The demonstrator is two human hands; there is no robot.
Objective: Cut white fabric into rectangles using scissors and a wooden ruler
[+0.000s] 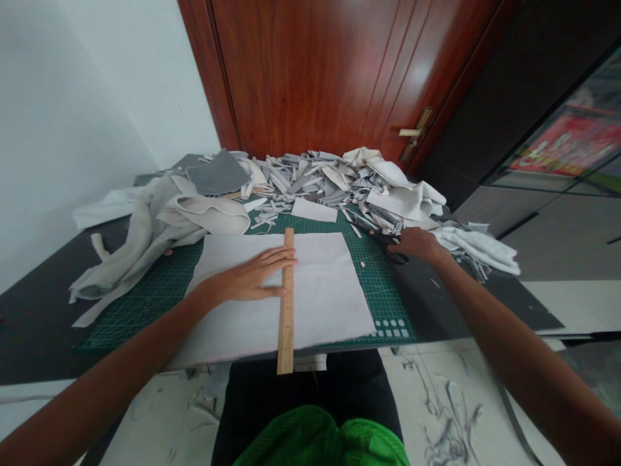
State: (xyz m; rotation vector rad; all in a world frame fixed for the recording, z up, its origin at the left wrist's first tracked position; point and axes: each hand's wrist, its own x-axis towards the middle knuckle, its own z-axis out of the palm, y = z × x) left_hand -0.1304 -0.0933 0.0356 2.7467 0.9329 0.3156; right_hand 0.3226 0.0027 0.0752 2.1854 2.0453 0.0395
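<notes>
A pale sheet of fabric (320, 298) lies flat on a green cutting mat (388, 291). A wooden ruler (286, 304) lies across the fabric, running from far to near and overhanging the table's front edge. My left hand (252, 277) rests flat on the fabric with its fingers stretched out onto the ruler. My right hand (417, 244) reaches to the mat's far right corner and is closed on black-handled scissors (388, 249) lying there.
A heap of grey and cream fabric scraps (334, 178) covers the back of the dark table (33, 323). A long cloth piece (145, 239) drapes at left. A wooden door (330, 71) stands behind. Scraps litter the floor (451, 401).
</notes>
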